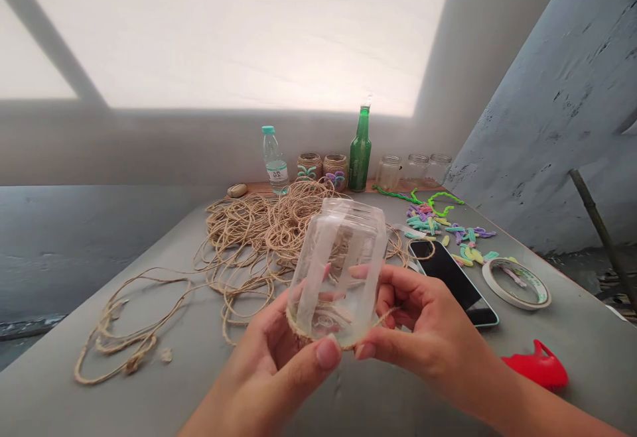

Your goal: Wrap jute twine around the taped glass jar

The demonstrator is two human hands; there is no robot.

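A clear glass jar (334, 258) with whitish tape strips down its sides is held tilted in front of me. My left hand (286, 351) is closed around its lower left side, the thumb pressing near the bottom edge. Jute twine (297, 332) runs along the jar's base. At the lower right of the jar, my right hand (423, 317) pinches the twine, its thumb against the base edge and a short stretch of twine showing by its fingers. Behind the jar lies a big loose heap of twine (243, 225), partly hidden by it.
At the back stand a water bottle (277, 168), twine-wrapped jars (309, 166), a green bottle (360, 155) and bare glass jars (389, 173). To the right lie colourful fuzzy pieces (423, 225), a phone (455, 284), a tape roll (530, 301) and a red tool (542, 367).
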